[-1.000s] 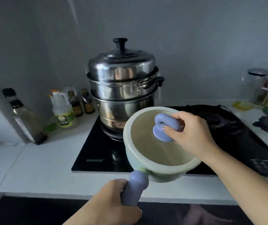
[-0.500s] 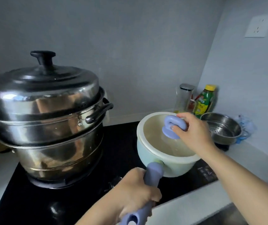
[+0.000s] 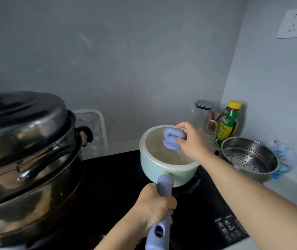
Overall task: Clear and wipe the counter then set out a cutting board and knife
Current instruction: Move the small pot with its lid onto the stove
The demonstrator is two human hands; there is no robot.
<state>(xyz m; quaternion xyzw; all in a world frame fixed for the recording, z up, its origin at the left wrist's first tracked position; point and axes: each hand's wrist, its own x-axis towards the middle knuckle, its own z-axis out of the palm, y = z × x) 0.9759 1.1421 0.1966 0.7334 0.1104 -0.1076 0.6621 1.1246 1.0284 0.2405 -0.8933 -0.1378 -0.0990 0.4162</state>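
Note:
A pale green saucepan (image 3: 155,169) with a glass lid sits low over the right burner of the black cooktop (image 3: 111,179). My left hand (image 3: 155,208) grips its long lilac handle (image 3: 164,184). My right hand (image 3: 192,139) holds the lilac lid knob (image 3: 170,139) from the right side. I cannot tell whether the pan's base touches the burner.
A large steel stacked steamer pot (image 3: 27,159) fills the left of the cooktop. A perforated steel steamer basket (image 3: 248,157) stands on the white counter at right. Behind it are a green bottle (image 3: 229,121), a glass jar (image 3: 202,114) and a crumpled plastic bag (image 3: 281,152). A wall socket (image 3: 293,22) is above.
Both hands have carried the saucepan from the front of the cooktop to its right rear burner area. The view has swung right, toward the corner.

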